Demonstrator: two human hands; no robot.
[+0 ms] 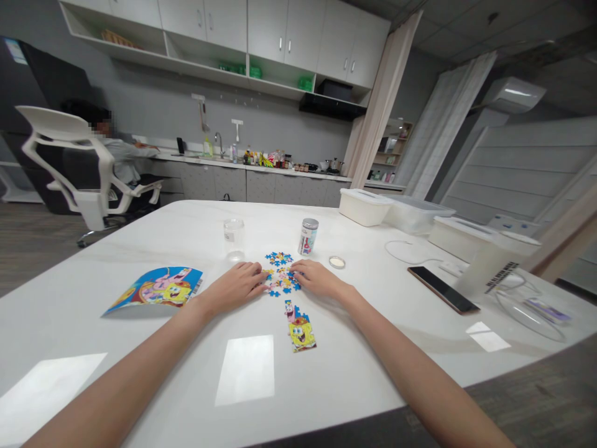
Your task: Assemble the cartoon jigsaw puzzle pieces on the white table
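Note:
A loose pile of jigsaw puzzle pieces [281, 283] lies on the white table between my hands. My left hand [237, 285] rests at the left edge of the pile, fingers reaching toward the pieces and slightly apart. On the opposite side, my right hand [317, 278] has its fingertips at the pile's right edge, loosely bent; no piece shows in its grasp. Closer to me lies a joined puzzle section [301, 326] with a yellow and a pink cartoon character. Left of my left forearm, a curled picture sheet [158, 287] shows similar characters.
Behind the pile stand a clear jar [234, 239] and a printed can [308, 237], with a round lid [336, 262] nearby. To the right are a phone [443, 289], a translucent cup [497, 267], cables and white bins [366, 207]. A person sits in an office chair [88, 162] far left.

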